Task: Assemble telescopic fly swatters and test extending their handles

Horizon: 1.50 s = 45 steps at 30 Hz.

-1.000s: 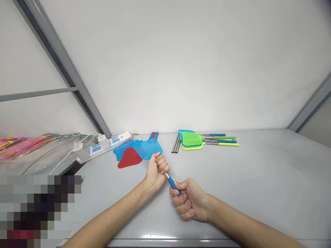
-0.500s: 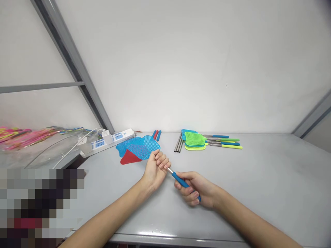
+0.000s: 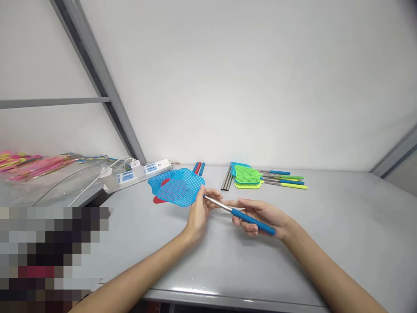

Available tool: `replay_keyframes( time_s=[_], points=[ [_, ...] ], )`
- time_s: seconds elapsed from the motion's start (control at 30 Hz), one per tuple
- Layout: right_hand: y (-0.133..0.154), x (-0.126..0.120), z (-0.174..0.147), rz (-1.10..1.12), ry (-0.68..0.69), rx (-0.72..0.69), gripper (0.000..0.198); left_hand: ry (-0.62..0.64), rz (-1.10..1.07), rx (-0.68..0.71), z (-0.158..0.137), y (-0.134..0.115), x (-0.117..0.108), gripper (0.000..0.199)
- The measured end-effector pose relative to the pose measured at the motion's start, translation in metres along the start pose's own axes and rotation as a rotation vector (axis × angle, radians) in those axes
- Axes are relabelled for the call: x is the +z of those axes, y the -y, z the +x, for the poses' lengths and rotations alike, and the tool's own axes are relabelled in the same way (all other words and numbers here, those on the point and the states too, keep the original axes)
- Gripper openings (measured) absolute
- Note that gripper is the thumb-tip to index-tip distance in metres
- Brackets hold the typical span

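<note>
A blue fly swatter with a steel shaft slants across the middle, its mesh head up and left. My left hand grips it at the neck, where the head meets the shaft, thumb on top. The blue handle lies across the fingers of my right hand, held loosely, with the index finger stretched toward the shaft. Behind the mesh head lie another blue swatter head and a red swatter head, both partly covered.
Finished-looking swatters in blue, green and yellow lie stacked at the back, beside several steel tubes. Blue and red grips lie near the wall. A power strip with plugs and cables and bagged colourful items are at left.
The swatter has shifted right and its shaft now shows more. My left fist has loosened around the neck. My right hand has opened from a firm grip to a loose hold under the handle.
</note>
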State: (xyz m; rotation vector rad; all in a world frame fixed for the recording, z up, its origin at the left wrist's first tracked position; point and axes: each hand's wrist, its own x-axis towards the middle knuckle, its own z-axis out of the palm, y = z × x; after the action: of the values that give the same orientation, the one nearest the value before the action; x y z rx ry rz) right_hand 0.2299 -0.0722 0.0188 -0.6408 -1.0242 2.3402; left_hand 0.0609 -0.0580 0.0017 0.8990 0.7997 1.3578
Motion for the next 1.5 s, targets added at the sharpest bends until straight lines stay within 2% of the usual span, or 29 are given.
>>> replay_keyframes(
  time_s=[0.13, 0.23, 0.3, 0.43, 0.5, 0.7, 0.87, 0.97, 1.1, 1.3, 1.5],
  points=[
    [0.005, 0.000, -0.006, 0.046, -0.030, -0.040, 0.040, -0.022, 0.000, 0.008, 0.002, 0.001, -0.002, 0.039],
    [0.008, 0.003, -0.009, 0.142, -0.037, -0.132, 0.060, -0.039, 0.021, 0.003, 0.002, 0.001, -0.002, 0.040],
    [0.010, 0.006, -0.010, 0.194, -0.092, -0.241, 0.068, -0.028, 0.055, -0.010, 0.000, 0.002, -0.001, 0.039],
    [0.006, 0.011, -0.003, 0.233, -0.257, -0.445, 0.059, -0.037, 0.022, -0.018, -0.006, 0.006, 0.004, 0.032],
    [0.001, 0.012, 0.003, 0.245, -0.296, -0.523, 0.054, -0.057, 0.001, -0.015, -0.007, 0.009, 0.005, 0.029],
    [-0.011, 0.014, 0.011, 0.125, -0.323, -0.513, 0.027, -0.020, 0.132, 0.022, -0.008, 0.012, 0.004, 0.030],
    [-0.018, 0.017, 0.014, -0.258, -0.432, -0.505, 0.026, 0.139, 0.186, 0.040, -0.017, 0.013, 0.001, 0.032],
    [-0.023, 0.018, 0.019, -0.413, -0.438, -0.505, 0.025, 0.237, 0.255, 0.051, -0.023, 0.013, 0.001, 0.035],
    [-0.028, 0.023, 0.020, -0.390, -0.399, -0.466, 0.023, 0.276, 0.350, 0.115, -0.028, 0.010, 0.002, 0.037],
    [-0.031, 0.027, 0.020, -0.315, -0.409, -0.506, 0.021, 0.281, 0.435, 0.080, -0.028, 0.009, 0.003, 0.038],
    [-0.035, 0.025, 0.022, -0.303, -0.363, -0.506, 0.027, 0.318, 0.487, 0.114, -0.030, 0.008, 0.005, 0.039]
  ],
)
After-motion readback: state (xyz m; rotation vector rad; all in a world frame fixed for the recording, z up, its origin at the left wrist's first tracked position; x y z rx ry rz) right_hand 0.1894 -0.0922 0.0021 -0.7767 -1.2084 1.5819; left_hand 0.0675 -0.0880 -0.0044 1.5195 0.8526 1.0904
